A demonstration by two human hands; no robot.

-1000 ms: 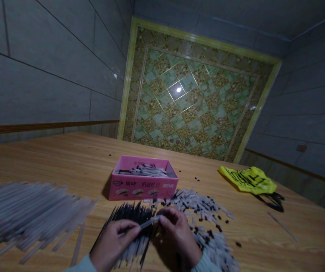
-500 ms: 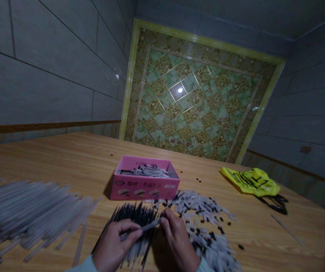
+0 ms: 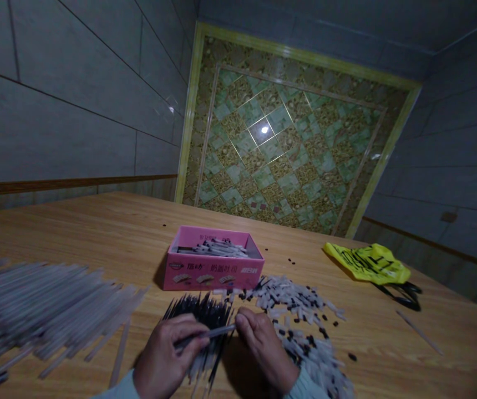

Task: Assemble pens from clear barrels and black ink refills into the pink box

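While both hands meet at the bottom centre of the frame in the head view, the left hand (image 3: 171, 354) has its fingers clamped on a thin pale tube (image 3: 217, 331), which slants up slightly toward the right. Right hand (image 3: 265, 346) at the tube's other end, fingertips pinched together there; whatever is between them is too small to tell. Tube sits lower centre, above a bundle of dark-tipped sticks (image 3: 199, 310) that lies partly behind the left hand.

Pink box (image 3: 213, 276) just beyond the bundle, centre of the frame, open at the top, pale sticks with dark ends (image 3: 222, 249) inside. Large pile of long clear tubes (image 3: 47, 310) at lower left. Short pale pieces (image 3: 288, 296) mixed with small black bits (image 3: 352, 357) spread from beside the box down to the right of the right hand. Yellow bag (image 3: 367, 265) with black lettering at right, black straps (image 3: 409, 296) beside it; single thin stick (image 3: 419, 332) below, lower right. All on a wood-grain worktop (image 3: 109, 233).
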